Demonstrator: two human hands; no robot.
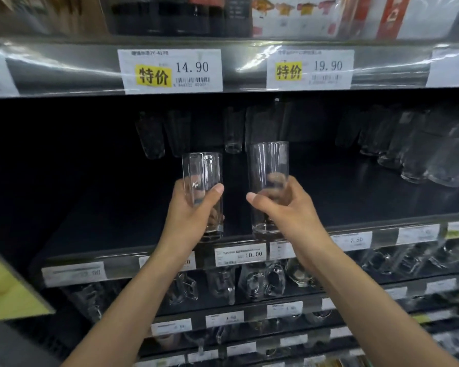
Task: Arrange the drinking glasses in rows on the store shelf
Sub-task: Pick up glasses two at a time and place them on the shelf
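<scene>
My left hand (190, 207) grips a tall clear glass (202, 168) upright near the front edge of the dark shelf (104, 221). My right hand (286, 205) grips a second tall clear glass (266, 160) just to the right of the first; the two glasses stand apart. Whether their bases touch the shelf I cannot tell. Further back stand several more clear glasses (150, 136), and another group of glasses (419, 152) lines the shelf's right side.
A price strip with a 10.00 label (240, 254) runs along the shelf's front. The upper shelf edge carries labels 14.90 (170, 71) and 19.90 (310, 68). Glass mugs (260, 283) fill the shelf below. A yellow sign (8, 287) juts in at left.
</scene>
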